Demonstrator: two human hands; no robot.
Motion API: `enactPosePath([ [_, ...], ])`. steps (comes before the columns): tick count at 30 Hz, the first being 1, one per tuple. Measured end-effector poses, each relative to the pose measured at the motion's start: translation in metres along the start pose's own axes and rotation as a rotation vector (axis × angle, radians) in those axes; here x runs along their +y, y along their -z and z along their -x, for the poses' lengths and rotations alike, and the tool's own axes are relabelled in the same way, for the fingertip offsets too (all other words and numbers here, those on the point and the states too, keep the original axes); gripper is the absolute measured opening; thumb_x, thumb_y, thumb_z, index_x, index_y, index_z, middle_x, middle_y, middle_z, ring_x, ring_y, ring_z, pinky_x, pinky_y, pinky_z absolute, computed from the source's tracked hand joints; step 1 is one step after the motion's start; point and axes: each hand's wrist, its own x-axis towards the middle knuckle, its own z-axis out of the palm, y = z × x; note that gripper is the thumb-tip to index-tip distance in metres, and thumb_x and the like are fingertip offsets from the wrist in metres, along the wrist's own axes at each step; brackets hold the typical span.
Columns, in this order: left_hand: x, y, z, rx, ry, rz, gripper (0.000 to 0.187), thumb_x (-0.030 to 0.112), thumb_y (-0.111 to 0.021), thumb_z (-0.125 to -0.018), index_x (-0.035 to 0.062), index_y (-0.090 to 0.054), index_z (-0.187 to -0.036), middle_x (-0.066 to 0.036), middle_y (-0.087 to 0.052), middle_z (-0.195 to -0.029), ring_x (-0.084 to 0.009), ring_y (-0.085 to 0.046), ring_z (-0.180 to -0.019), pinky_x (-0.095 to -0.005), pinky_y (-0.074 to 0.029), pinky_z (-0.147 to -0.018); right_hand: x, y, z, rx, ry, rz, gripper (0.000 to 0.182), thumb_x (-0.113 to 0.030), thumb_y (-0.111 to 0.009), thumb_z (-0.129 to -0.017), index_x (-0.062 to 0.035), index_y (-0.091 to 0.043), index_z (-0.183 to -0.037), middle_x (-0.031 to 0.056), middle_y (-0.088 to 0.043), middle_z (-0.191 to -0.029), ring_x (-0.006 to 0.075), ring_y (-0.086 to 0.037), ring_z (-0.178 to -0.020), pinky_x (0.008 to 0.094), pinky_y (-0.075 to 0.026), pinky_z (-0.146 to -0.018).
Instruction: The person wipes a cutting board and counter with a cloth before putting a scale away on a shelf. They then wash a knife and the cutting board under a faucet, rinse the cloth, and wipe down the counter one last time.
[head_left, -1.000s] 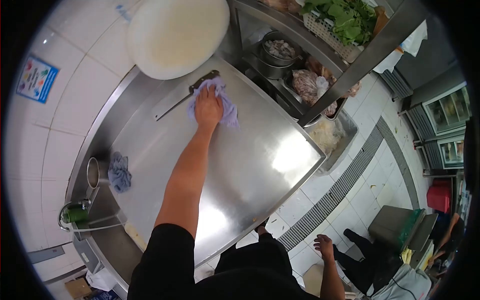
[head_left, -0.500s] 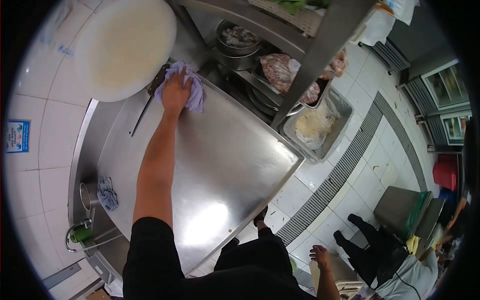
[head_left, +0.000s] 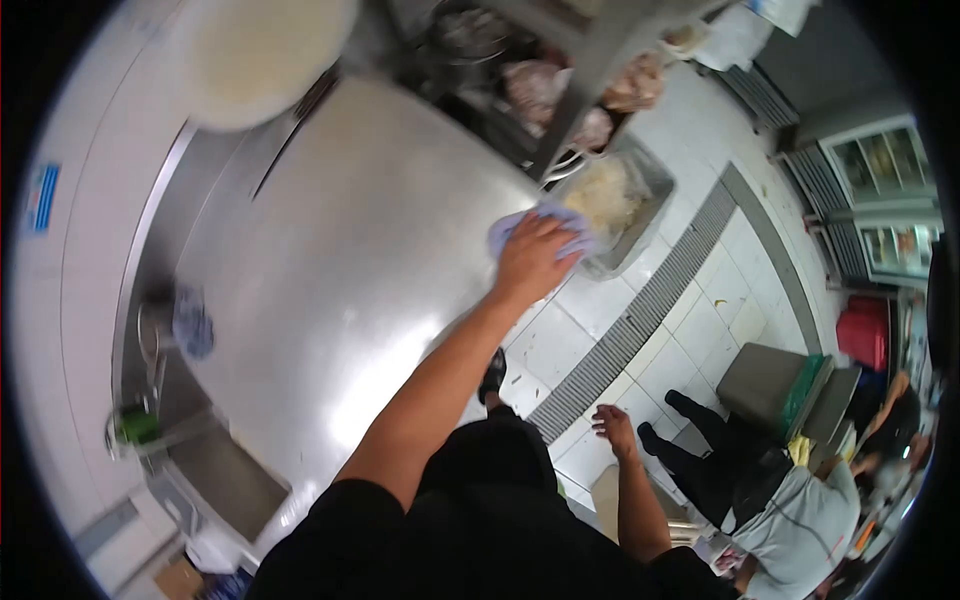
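Left grip clamps purple cloth near a grey tub holding a plastic bag.

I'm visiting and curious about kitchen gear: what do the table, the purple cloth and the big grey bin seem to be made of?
Table: metal, likely stainless steel, smooth and satiny, with bright, blurred reflections. Purple cloth: soft fabric with a matt look, bunched under the left hand; fibre unclear. Bin: probably matt plastic, evenly grey without metallic glare.
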Motion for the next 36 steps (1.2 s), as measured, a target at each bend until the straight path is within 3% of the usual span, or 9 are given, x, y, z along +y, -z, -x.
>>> enactPosePath([
  [7,0.025,0.039,0.143,0.019,0.205,-0.303,0.047,0.013,-0.068,-0.081,0.0127,-0.061,-0.128,-0.01,-0.047,-0.147,-0.0301,-0.041,-0.137,-0.047,-0.025,-0.118,0.008,-0.024,0.022,0.006,-0.031,0.162,0.034,-0.03,-0.057,-0.096,-0.0053,-0.061,-0.12,0.0056,-0.067,-0.09,0.0143,-0.063,-0.07,0.0275,-0.048,-0.059],
  [14,0.007,0.224,0.512,0.123,0.551,-0.554,0.045,0.021,-0.066,-0.082,0.016,-0.062,-0.127,-0.011,-0.051,-0.141,-0.0366,-0.043,-0.133,-0.0527,-0.031,-0.112,0.039,-0.103,0.055,-0.12,-0.024,0.37,0.036,-0.032,-0.06,-0.091,-0.0089,-0.06,-0.12,0.0036,-0.065,-0.089,0.0154,-0.062,-0.071,0.0292,-0.048,-0.06],
  [20,-0.051,0.443,0.877,0.286,1.25,-1.073,0.02,0.018,-0.063,-0.085,0.007,-0.066,-0.102,-0.02,-0.066,-0.079,-0.0421,-0.065,-0.078,-0.0535,-0.05,-0.07,0.073,-0.165,0.071,-0.345,0.103,0.346,0.035,-0.029,-0.059,-0.093,-0.0064,-0.059,-0.12,0.0052,-0.066,-0.09,0.0143,-0.063,-0.07,0.0254,-0.048,-0.056],
  [21,-0.024,0.481,0.827,0.331,1.511,-1.024,0.026,0.026,-0.058,-0.088,0.0036,-0.066,-0.098,-0.023,-0.068,-0.083,-0.0429,-0.066,-0.082,-0.0527,-0.05,-0.073,0.08,-0.169,0.07,-0.324,0.106,0.403,0.035,-0.028,-0.059,-0.093,-0.0056,-0.06,-0.119,0.0055,-0.066,-0.09,0.0142,-0.063,-0.069,0.0244,-0.047,-0.055],
  [27,0.05,0.577,0.633,0.442,1.127,-0.355,0.038,0.03,-0.058,-0.091,-0.0003,-0.065,-0.113,-0.018,-0.07,-0.088,-0.0267,-0.069,-0.075,-0.0395,-0.052,-0.068,0.103,-0.162,0.101,-0.275,0.057,0.451,0.035,-0.029,-0.058,-0.092,-0.009,-0.06,-0.121,0.0041,-0.066,-0.089,0.0144,-0.063,-0.072,0.026,-0.049,-0.06],
  [30,0.1,0.512,0.491,0.294,1.204,-0.107,0.037,0.035,-0.063,-0.089,0.0075,-0.067,-0.113,-0.013,-0.072,-0.093,-0.0243,-0.069,-0.077,-0.0375,-0.053,-0.07,0.102,-0.154,0.118,-0.194,0.001,0.52,0.035,-0.029,-0.057,-0.092,-0.0098,-0.06,-0.121,0.0039,-0.066,-0.089,0.015,-0.063,-0.074,0.0285,-0.049,-0.061],
  [31,0.08,0.473,0.476,0.155,0.878,-0.188,0.042,0.04,-0.064,-0.088,0.0096,-0.066,-0.117,-0.014,-0.07,-0.109,-0.0281,-0.067,-0.096,-0.0392,-0.053,-0.082,0.101,-0.15,0.121,-0.194,0.005,0.527,0.035,-0.029,-0.057,-0.092,-0.0098,-0.06,-0.121,0.0039,-0.066,-0.089,0.015,-0.063,-0.074,0.0285,-0.049,-0.061],
  [33,0.064,0.386,0.422,-0.143,0.785,-0.253,0.057,0.049,-0.06,-0.088,0.0131,-0.059,-0.132,-0.013,-0.036,-0.155,-0.0338,-0.046,-0.133,-0.049,-0.039,-0.107,0.095,-0.144,0.124,-0.135,-0.005,0.523,0.033,-0.029,-0.056,-0.092,-0.01,-0.06,-0.12,0.0038,-0.066,-0.088,0.016,-0.063,-0.072,0.0306,-0.049,-0.061],
  [36,0.006,0.222,0.41,0.069,0.442,-0.55,0.049,0.043,-0.056,-0.092,0.0207,-0.057,-0.136,-0.009,-0.031,-0.158,-0.0342,-0.034,-0.141,-0.0637,-0.027,-0.109,0.081,-0.137,0.127,-0.138,0.017,0.458,0.033,-0.029,-0.056,-0.093,-0.0094,-0.06,-0.119,0.0041,-0.066,-0.088,0.0166,-0.063,-0.072,0.0311,-0.048,-0.061],
])
